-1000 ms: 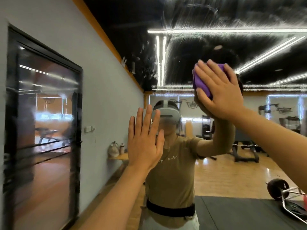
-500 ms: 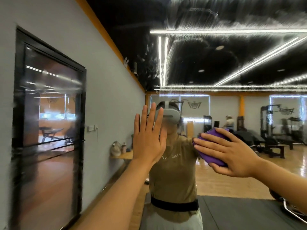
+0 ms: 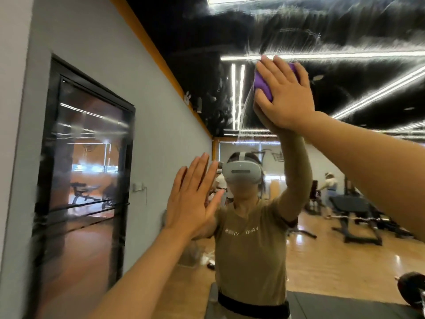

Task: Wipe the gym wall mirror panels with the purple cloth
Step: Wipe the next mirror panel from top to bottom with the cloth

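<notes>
The left forearm is reaching up from the bottom edge, and the left hand (image 3: 192, 199) is lying flat against the mirror (image 3: 345, 261) at about face height, fingers straight and close together, thumb angled out to the right, holding nothing. The right arm is coming in from the right edge and rising steeply, with the right hand (image 3: 284, 95) spread high on the glass, well above the left. Its fingers are straight and fanned, pressing the purple cloth (image 3: 263, 86) flat against the mirror; only the cloth's left edge and a sliver at the top are peeking out from under the palm.

Half a second ago this hand was holding the cloth low, at chest height and pointing left; it has now swept up to the top of the panel, close to where it was a second ago. The left hand is staying planted in much the same spot.

Wiping streaks are showing across the upper glass around the cloth. To the left, a grey wall (image 3: 149, 125) is running back, carrying a black-framed door (image 3: 85, 180).
</notes>
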`<action>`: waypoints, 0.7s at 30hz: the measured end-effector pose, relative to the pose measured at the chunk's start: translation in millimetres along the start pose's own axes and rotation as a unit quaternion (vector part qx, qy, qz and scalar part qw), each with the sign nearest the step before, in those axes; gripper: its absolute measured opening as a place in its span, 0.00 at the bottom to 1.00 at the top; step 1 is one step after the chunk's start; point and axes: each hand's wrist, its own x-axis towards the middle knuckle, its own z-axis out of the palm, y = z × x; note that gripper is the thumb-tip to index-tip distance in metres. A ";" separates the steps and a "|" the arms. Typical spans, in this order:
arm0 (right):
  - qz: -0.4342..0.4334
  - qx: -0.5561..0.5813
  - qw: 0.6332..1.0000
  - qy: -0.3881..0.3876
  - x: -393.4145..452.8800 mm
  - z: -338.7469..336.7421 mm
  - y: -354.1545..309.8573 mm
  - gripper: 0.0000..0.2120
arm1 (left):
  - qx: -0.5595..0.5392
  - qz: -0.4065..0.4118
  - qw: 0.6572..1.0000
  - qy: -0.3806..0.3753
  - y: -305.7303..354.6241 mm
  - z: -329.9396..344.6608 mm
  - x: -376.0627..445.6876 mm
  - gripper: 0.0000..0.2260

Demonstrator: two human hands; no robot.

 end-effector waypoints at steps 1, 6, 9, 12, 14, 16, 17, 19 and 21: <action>0.010 -0.002 1.000 0.010 -0.3 3.1 -4.7 0.29 | 0.011 0.002 1.000 0.000 -4.3 0.1 -1.6 0.30; -0.152 -0.007 0.988 -0.007 -45.4 12.7 -32.6 0.30 | -0.013 0.010 1.000 0.020 -10.3 4.4 -4.5 0.29; -0.306 -0.007 0.950 -0.061 -100.9 22.7 -51.7 0.29 | -0.047 -0.012 0.998 0.041 -9.9 4.7 -6.5 0.28; -0.413 -0.025 0.904 -0.103 -128.2 27.0 -53.3 0.28 | -0.051 -0.020 0.997 0.045 -10.1 5.0 -7.1 0.29; -0.449 -0.007 0.885 -0.121 -117.5 25.2 -48.4 0.27 | -0.044 -0.023 0.997 0.057 -9.7 5.4 -7.2 0.29; -0.448 0.004 0.886 -0.122 -93.9 22.8 -45.8 0.27 | -0.042 -0.032 0.996 0.073 -9.6 5.4 -7.9 0.29; -0.427 0.006 0.897 -0.111 -77.8 20.8 -44.6 0.27 | -0.043 -0.037 0.995 0.078 -9.7 5.4 -8.6 0.29; -0.335 0.004 0.938 -0.086 -40.6 15.1 -40.9 0.28 | -0.041 -0.042 0.995 0.080 -10.0 5.9 -9.5 0.30; -0.221 -0.009 0.974 -0.054 -5.8 9.0 -38.2 0.29 | -0.039 -0.043 0.995 0.076 -9.8 6.0 -9.3 0.30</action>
